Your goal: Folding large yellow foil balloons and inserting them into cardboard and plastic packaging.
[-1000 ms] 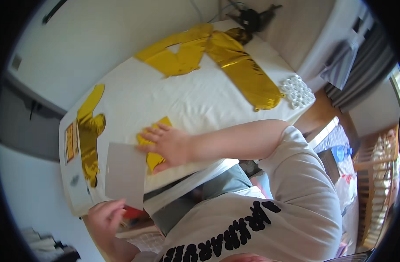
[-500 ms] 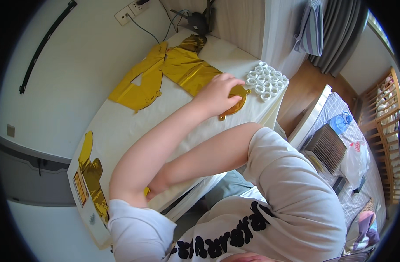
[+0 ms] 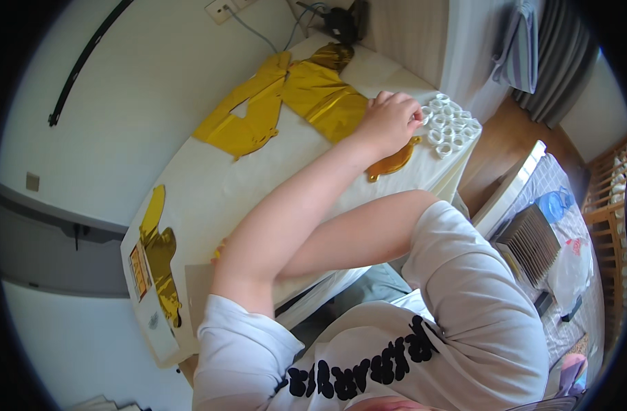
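Note:
My left hand (image 3: pixel 392 123) reaches across the table to the far right, fingers closed in a pinch on a small white ring-shaped roll (image 3: pixel 426 116) at the edge of a group of similar rolls (image 3: pixel 451 127). Below its wrist lies a flat, rounded gold foil piece (image 3: pixel 394 162). My right forearm (image 3: pixel 348 236) crosses under the left arm toward the left; the right hand itself is hidden behind that arm. A bit of yellow and red (image 3: pixel 219 251) shows past the left arm. Large flat gold foil balloons (image 3: pixel 327 103) are spread toward the back.
The pale-covered table (image 3: pixel 306 161) meets the wall on the left. More gold foil (image 3: pixel 164 257) lies at its left end beside a printed card (image 3: pixel 140 270) and a beige sheet (image 3: pixel 198 288). A black router (image 3: pixel 341 26) stands at the back. Right, a bed holds a blue bottle (image 3: pixel 553 204).
My left hand has moved from above the rounded foil piece to the white rolls, and its fingers have closed. My right hand has slipped out of sight. The whole view has shifted.

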Motion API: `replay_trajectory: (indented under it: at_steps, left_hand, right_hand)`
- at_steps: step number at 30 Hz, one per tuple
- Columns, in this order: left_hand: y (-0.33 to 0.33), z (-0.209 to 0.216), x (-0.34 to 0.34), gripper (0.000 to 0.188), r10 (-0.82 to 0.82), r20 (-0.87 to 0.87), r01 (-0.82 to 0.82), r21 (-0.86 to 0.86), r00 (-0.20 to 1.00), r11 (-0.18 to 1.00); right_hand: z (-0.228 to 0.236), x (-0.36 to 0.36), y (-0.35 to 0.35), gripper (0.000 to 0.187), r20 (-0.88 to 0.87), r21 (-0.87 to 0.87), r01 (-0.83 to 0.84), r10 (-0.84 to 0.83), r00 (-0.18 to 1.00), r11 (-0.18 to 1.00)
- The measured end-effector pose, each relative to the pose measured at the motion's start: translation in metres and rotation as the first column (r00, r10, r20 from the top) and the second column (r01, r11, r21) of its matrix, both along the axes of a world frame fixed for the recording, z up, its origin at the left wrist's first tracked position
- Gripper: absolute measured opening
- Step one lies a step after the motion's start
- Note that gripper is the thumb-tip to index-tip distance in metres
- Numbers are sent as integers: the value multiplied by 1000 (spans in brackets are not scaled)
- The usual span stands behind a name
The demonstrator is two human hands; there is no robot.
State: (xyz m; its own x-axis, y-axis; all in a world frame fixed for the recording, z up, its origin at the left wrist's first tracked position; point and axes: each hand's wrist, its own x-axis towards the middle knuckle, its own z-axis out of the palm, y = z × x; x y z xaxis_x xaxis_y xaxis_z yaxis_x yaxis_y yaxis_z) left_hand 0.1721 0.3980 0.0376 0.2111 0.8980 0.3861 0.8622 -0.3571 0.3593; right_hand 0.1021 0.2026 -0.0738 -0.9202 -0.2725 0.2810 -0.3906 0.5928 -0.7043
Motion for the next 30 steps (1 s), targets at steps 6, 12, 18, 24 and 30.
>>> replay_trajectory:
  at_steps: [6, 12, 18, 24, 30]
  left_hand:
    - [-170, 72, -81, 11, 112, -12, -111, 75, 994, 991]
    - [-387, 75, -175, 11, 624, -219, -625, 75, 750, 777]
    - [-485, 25, -167, 7, 653, -85, -658, -95, 753, 747]
    - [-515, -8, -156, 14, 641, 41, -638, -72, 766, 767]
    - [-524, -15, -160, 17, 713, 60, -714, 3, 699, 700]
  right_hand:
    - [55, -2, -17, 89, 43, 81, -21, 18, 999, 996]
    - [77, 6, -12, 103, -66, 478, 92, -69, 995, 874]
    - [78, 8, -15, 106, -88, 483, 81, -44, 995, 872]
    - [89, 10, -21, 105, -52, 478, 110, -97, 994, 871]
    - [92, 9, -23, 105, -51, 499, 119, -108, 993, 859]
